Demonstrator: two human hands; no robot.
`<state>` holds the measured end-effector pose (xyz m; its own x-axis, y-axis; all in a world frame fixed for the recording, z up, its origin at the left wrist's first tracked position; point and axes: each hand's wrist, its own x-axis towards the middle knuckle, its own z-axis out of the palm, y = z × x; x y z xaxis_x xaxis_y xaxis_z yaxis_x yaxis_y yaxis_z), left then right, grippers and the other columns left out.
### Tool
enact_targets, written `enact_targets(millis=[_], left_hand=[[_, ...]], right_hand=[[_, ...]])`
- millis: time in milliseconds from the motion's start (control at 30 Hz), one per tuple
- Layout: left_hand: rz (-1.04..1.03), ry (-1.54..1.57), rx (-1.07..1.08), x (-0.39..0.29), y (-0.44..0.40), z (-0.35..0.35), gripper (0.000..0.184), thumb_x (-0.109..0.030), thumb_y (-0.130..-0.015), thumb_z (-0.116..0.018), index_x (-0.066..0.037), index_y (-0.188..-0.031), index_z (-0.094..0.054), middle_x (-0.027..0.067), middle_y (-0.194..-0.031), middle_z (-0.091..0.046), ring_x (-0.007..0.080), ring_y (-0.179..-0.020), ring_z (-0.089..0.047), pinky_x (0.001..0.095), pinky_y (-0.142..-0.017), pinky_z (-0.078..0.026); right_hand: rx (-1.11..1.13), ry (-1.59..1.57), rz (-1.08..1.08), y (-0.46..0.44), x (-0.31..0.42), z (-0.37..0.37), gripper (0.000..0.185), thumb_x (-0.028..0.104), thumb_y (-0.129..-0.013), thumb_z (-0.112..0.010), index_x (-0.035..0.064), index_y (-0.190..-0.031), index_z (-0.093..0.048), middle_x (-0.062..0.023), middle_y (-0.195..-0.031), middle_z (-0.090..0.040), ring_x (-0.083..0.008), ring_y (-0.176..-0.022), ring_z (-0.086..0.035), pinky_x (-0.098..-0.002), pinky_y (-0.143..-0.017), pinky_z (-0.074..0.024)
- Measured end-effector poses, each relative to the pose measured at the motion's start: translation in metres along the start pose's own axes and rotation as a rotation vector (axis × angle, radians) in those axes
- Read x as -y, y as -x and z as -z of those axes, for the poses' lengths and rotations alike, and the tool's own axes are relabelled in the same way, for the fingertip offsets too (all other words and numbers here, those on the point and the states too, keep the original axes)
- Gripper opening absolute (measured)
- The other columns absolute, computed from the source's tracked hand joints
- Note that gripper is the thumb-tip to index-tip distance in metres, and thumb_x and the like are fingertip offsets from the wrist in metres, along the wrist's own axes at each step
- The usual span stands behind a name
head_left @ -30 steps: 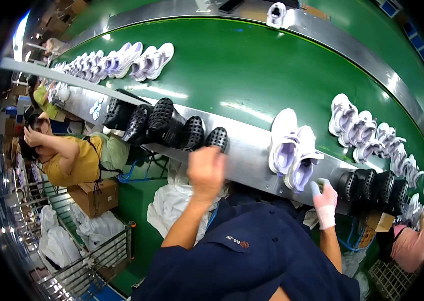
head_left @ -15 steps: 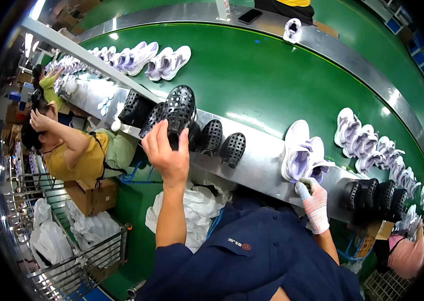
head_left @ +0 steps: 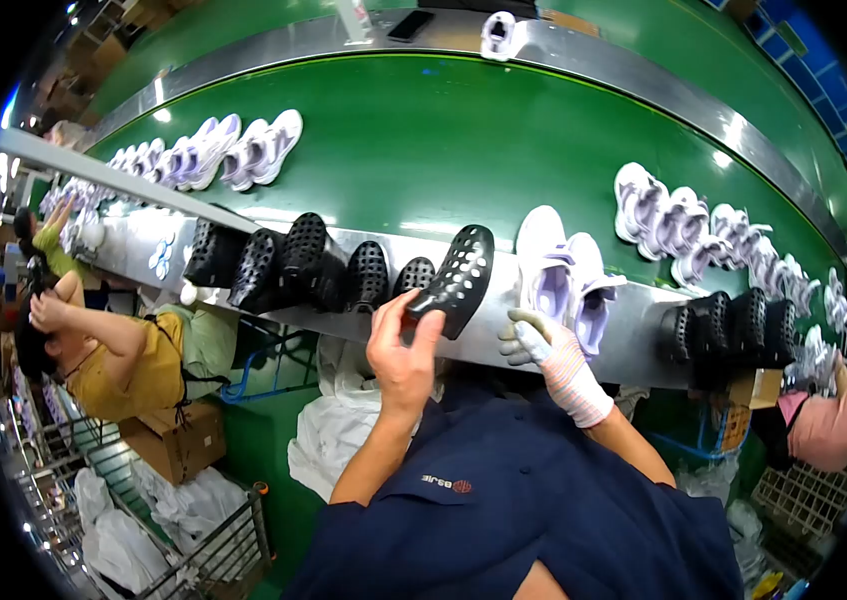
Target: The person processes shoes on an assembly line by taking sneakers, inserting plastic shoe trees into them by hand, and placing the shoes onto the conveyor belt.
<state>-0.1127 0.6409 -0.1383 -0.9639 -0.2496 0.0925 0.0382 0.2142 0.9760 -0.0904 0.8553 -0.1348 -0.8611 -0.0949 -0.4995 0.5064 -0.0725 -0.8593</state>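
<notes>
My bare left hand (head_left: 403, 350) grips a black perforated shoe last (head_left: 461, 280) by its rear end, holding it tilted above the metal ledge. Just right of it, a pair of white and lilac sneakers (head_left: 543, 265) stands on the ledge, toes pointing away from me. My right hand (head_left: 553, 360), in a striped glove with grey fingertips, is beside the sneakers' near end. Its fingers are loosely apart, with nothing visible in them. More black shoe lasts (head_left: 309, 255) stand on the ledge to the left.
Beyond the metal ledge (head_left: 503, 350) runs a green conveyor belt (head_left: 423, 150) with rows of white sneakers (head_left: 683, 220) on both sides. Several black lasts (head_left: 728, 325) stand at right. A person in yellow (head_left: 133, 360) sits at left near a wire cart (head_left: 233, 540). A pole crosses upper left.
My left hand has carried the shoe last rightward from the group toward the sneakers. My right hand has come off the sneakers and moved to their left side. The view has shifted.
</notes>
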Motion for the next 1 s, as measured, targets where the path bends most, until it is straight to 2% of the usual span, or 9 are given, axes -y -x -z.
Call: enact_targets(millis=[67, 167, 267, 500, 600, 700, 767, 900, 1000], left_hand=[[0.455, 0.641, 0.071, 0.014, 0.003, -0.010, 0.024, -0.022, -0.104, -0.064, 0.001, -0.111, -0.069, 0.0057, -0.103, -0.072, 0.0147, -0.084, -0.065, 0.0325, -0.080, -0.053], [0.753, 0.879, 0.153, 0.008, 0.006, -0.024, 0.031, -0.031, -0.106, -0.059, -0.001, -0.107, -0.069, 0.0091, -0.102, -0.072, 0.0188, -0.089, -0.066, 0.0377, -0.081, -0.055], [0.845, 0.892, 0.267, 0.029, 0.023, -0.037, 0.033, -0.034, -0.106, -0.059, -0.003, -0.111, -0.069, 0.0091, -0.107, -0.071, 0.0227, -0.098, -0.064, 0.0450, -0.086, -0.055], [0.865, 0.770, 0.370, 0.024, 0.042, -0.057, 0.027, -0.031, -0.103, -0.065, -0.004, -0.108, -0.070, 0.0068, -0.100, -0.070, 0.0210, -0.091, -0.064, 0.0413, -0.082, -0.056], [0.858, 0.760, 0.307, 0.022, 0.044, -0.059, 0.028, -0.030, -0.103, -0.064, -0.003, -0.109, -0.070, 0.0074, -0.101, -0.070, 0.0202, -0.091, -0.065, 0.0400, -0.081, -0.056], [0.477, 0.698, 0.112, 0.010, 0.024, -0.045, 0.024, -0.020, -0.103, -0.065, 0.001, -0.113, -0.070, 0.0059, -0.103, -0.071, 0.0127, -0.091, -0.064, 0.0304, -0.080, -0.052], [0.175, 0.377, -0.110, -0.003, -0.001, -0.020, 0.024, -0.013, -0.099, -0.070, 0.005, -0.115, -0.068, 0.0037, -0.106, -0.067, 0.0106, -0.093, -0.059, 0.0281, -0.082, -0.051], [-0.354, -0.718, -0.363, -0.026, -0.049, 0.058, 0.040, -0.022, -0.090, -0.078, 0.004, -0.119, -0.066, 0.0183, -0.112, -0.064, 0.0359, -0.102, -0.062, 0.0437, -0.090, -0.050], [-0.398, -0.943, -0.424, 0.000, -0.075, 0.087, 0.042, -0.024, -0.089, -0.077, 0.003, -0.119, -0.065, 0.0204, -0.113, -0.064, 0.0408, -0.109, -0.058, 0.0485, -0.097, -0.047]], right_hand=[[0.002, 0.011, 0.014, 0.001, 0.003, 0.000, 0.053, 0.037, -0.105, -0.058, -0.0065, -0.135, -0.057, -0.0145, -0.110, -0.070, -0.0166, -0.093, -0.070, -0.0315, -0.084, -0.0570], [0.021, 0.023, 0.056, 0.004, 0.007, 0.003, 0.044, 0.036, -0.106, -0.058, -0.0017, -0.129, -0.063, -0.0109, -0.105, -0.073, -0.0149, -0.088, -0.069, -0.0294, -0.079, -0.0564], [-0.025, 0.074, 0.108, 0.007, 0.008, 0.005, 0.038, 0.031, -0.104, -0.061, 0.0009, -0.127, -0.066, -0.0080, -0.101, -0.075, -0.0106, -0.078, -0.067, -0.0263, -0.069, -0.0538], [-0.071, -0.037, 0.052, 0.013, 0.002, 0.016, 0.022, 0.023, -0.100, -0.066, 0.0013, -0.103, -0.069, -0.0040, -0.081, -0.068, -0.0094, -0.070, -0.064, -0.0279, -0.065, -0.0523], [-0.184, 0.195, 0.215, 0.015, -0.006, 0.014, 0.020, 0.020, -0.098, -0.067, 0.0002, -0.095, -0.068, -0.0058, -0.079, -0.068, -0.0104, -0.068, -0.064, -0.0298, -0.063, -0.0505], [-0.233, 0.162, 0.244, 0.021, -0.006, 0.013, 0.020, 0.020, -0.098, -0.067, 0.0010, -0.092, -0.068, -0.0056, -0.075, -0.067, -0.0102, -0.065, -0.063, -0.0293, -0.062, -0.0499], [-0.251, 0.047, 0.266, 0.028, 0.012, 0.011, 0.019, 0.018, -0.099, -0.066, 0.0032, -0.086, -0.065, -0.0026, -0.070, -0.066, -0.0090, -0.060, -0.059, -0.0262, -0.057, -0.0469], [-0.174, -0.108, 0.229, 0.024, 0.011, 0.022, 0.017, 0.018, -0.101, -0.064, 0.0056, -0.089, -0.063, -0.0035, -0.074, -0.066, -0.0080, -0.062, -0.061, -0.0231, -0.058, -0.0480], [-0.146, -0.041, 0.178, 0.027, 0.011, 0.029, 0.016, 0.016, -0.102, -0.063, 0.0033, -0.092, -0.065, -0.0020, -0.077, -0.065, -0.0075, -0.066, -0.062, -0.0239, -0.062, -0.0507]])
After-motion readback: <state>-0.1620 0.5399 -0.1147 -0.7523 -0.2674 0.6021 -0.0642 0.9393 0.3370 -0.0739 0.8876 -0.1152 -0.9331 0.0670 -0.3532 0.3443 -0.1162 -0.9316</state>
